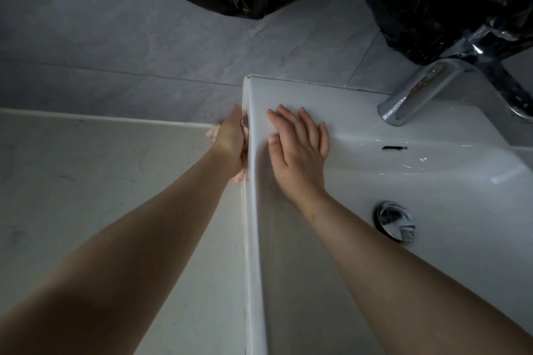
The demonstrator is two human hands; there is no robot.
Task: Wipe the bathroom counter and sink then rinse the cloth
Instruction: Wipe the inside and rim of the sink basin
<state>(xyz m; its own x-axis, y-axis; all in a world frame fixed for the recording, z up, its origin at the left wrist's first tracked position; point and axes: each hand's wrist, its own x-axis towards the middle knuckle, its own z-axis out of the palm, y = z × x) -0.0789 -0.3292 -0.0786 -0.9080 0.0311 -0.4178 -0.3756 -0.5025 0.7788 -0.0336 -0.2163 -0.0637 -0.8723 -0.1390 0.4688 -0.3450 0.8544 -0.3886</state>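
Note:
A white rectangular sink [360,112] sits on a pale stone counter [101,181]. My left hand [230,143] presses a pink cloth [212,132] against the sink's outer left wall, down by the counter's back corner; most of the cloth is hidden under the hand. My right hand [300,150] lies flat with straight fingers on the sink's rim and inner left wall, holding nothing. Low in the basin is the chrome drain plug [394,220].
A chrome tap [421,89] stands at the sink's back right, with an overflow slot [394,148] below it. Black plastic bags [432,0] hang over the grey tiled wall [115,37] above the sink. Water streaks glisten on the basin's back wall.

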